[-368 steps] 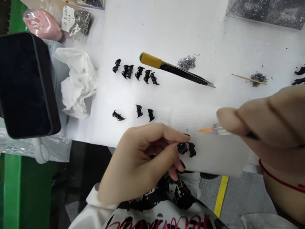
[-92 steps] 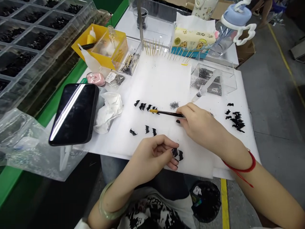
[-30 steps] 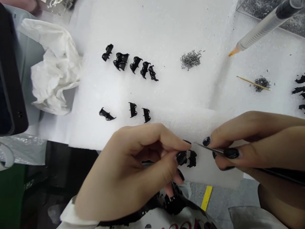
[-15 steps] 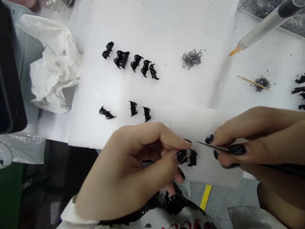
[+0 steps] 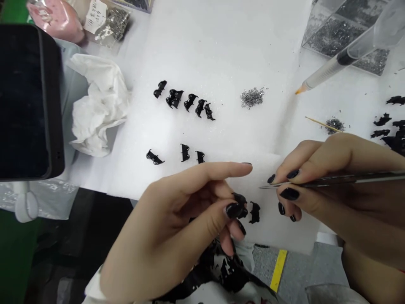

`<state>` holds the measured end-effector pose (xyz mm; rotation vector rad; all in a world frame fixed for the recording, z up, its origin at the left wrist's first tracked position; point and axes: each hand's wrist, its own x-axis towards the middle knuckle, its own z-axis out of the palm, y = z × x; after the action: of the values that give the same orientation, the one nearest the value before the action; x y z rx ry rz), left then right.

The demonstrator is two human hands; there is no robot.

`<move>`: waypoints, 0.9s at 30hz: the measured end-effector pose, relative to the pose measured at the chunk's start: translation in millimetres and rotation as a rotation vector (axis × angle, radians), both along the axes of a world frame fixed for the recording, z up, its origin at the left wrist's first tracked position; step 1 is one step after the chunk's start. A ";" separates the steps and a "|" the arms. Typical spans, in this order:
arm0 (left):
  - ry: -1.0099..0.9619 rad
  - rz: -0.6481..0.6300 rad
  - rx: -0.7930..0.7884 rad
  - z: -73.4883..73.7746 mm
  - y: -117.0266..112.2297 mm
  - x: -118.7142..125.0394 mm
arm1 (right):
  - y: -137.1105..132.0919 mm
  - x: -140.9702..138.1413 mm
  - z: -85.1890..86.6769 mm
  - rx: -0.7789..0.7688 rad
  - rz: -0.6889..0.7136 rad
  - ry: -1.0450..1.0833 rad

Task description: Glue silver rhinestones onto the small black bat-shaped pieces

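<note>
Gripping black tweezers (image 5: 330,180) in right hand (image 5: 348,202), tip toward 9 o'clock.
Holding left hand (image 5: 177,223) with index finger extended, thumb bent; cannot tell whether pinching anything. Noting bat-shaped black piece (image 5: 255,212) just beside left thumb's tip at 3 o'clock, near tweezers' tip at 6–7 o'clock.

Passage: white sheet (image 5: 218,133) between black-piece rows (image 5: 190,102) | Obstacles: orange-tipped tube (image 5: 325,71), gray pile (image 5: 252,98)
</note>
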<state>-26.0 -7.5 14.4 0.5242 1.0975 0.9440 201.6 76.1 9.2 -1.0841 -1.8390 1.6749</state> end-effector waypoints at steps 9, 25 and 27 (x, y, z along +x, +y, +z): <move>0.022 -0.020 0.141 1.7 15.8 8.6 | 2.6 -1.1 3.3 0.039 0.088 0.031; -0.048 0.082 0.165 -16.2 18.3 13.9 | 5.6 -3.4 3.6 0.023 0.117 0.021; -0.058 0.075 0.160 -16.9 18.0 13.5 | 6.3 -4.8 3.9 0.003 0.109 0.030</move>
<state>-12.6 10.5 -2.5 0.5855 1.0004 1.1121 196.8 82.5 13.1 -0.9675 -1.9117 1.7396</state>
